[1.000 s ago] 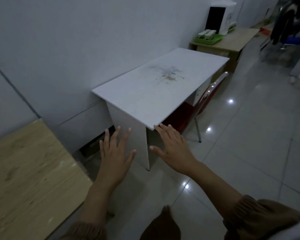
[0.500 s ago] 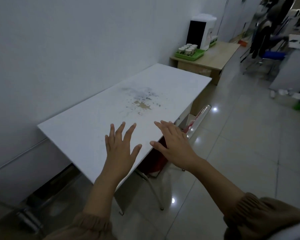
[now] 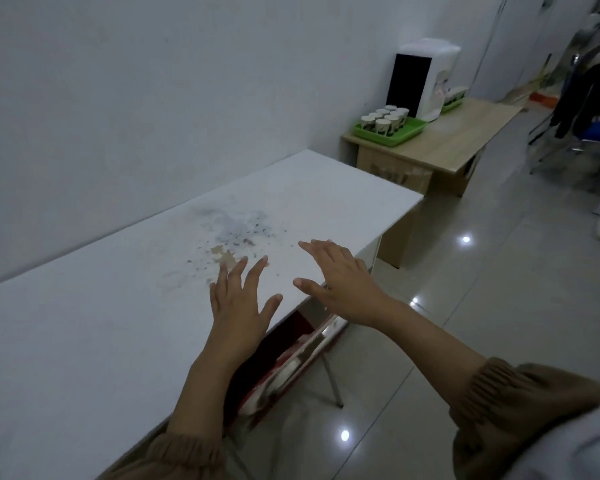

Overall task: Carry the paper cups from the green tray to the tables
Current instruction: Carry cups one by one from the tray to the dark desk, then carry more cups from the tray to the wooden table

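We have moved forward along the wall: the white counter (image 3: 187,292) that stood ahead a second ago now lies under our arms, and the wooden counter (image 3: 465,133) beyond it looms larger. Left hand (image 3: 239,303) and right hand (image 3: 343,282) are both out in front, fingers (image 3: 262,263) spread wide, holding nothing, just as before. The paper cups (image 3: 383,119) stand clustered in the green tray (image 3: 392,136), near the wall end of the wooden counter, beside a white dispenser (image 3: 420,77); well apart from our hands. We judge this the approach leg: no cup picked yet, more walking needed. Red chair (image 3: 291,362) tucked under the white counter, at our side.
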